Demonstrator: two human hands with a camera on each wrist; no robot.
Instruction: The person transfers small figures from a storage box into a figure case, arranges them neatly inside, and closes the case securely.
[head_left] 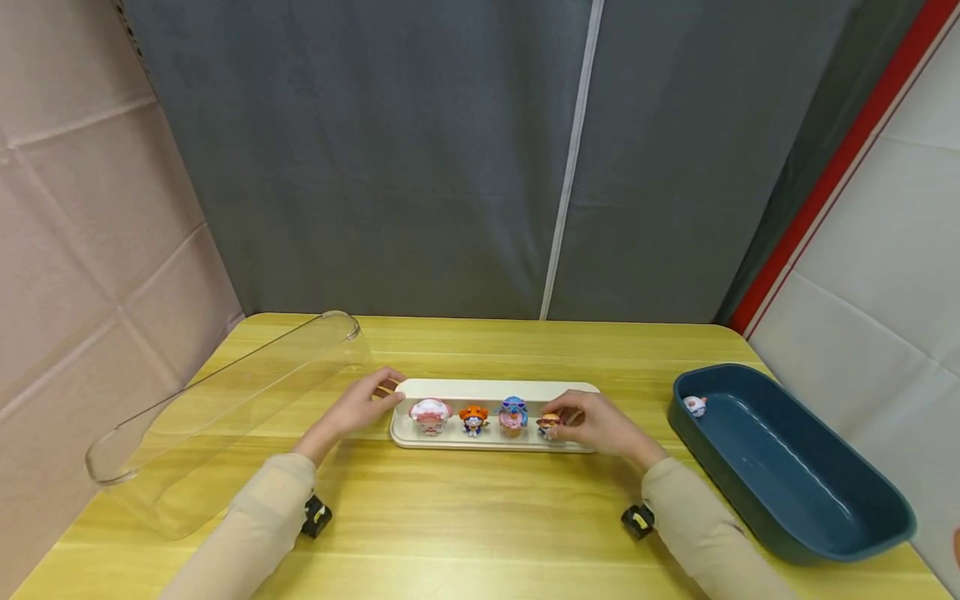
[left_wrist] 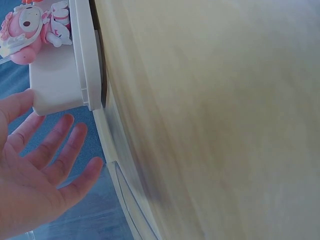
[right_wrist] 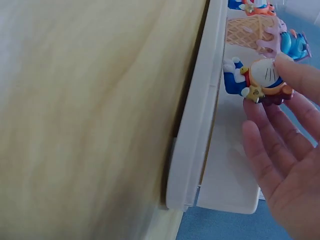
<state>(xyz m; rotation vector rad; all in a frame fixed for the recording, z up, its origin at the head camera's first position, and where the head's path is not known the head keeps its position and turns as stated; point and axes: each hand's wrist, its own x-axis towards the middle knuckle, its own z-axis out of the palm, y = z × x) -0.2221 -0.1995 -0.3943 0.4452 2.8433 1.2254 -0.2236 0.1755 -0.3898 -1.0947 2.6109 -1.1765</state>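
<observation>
The cream tray (head_left: 495,388) lies in the middle of the yellow wooden counter (head_left: 480,517), and I use it as my mark for everything else. Four small figures stand in a row on it: a pink one (head_left: 430,415) at its left end, then an orange one (head_left: 473,418), a blue one on a cone (head_left: 513,415), and a small blue-and-white one (head_left: 549,424) at its right end. My right hand (head_left: 600,427) rests at the tray's right end, its fingers (right_wrist: 295,75) nearly straight, one fingertip touching that last figure without curling round it. My left hand (head_left: 365,405) sits at the tray's left end, fingers (left_wrist: 60,145) spread and relaxed, gripping nothing. Left of the tray a long clear cover (head_left: 225,408) lies on the counter, close to my left hand. Well to the tray's right stands a dark blue tub (head_left: 795,500) with one small white figure (head_left: 694,406) inside. Behind the tray hangs a grey curtain (head_left: 450,167).
</observation>
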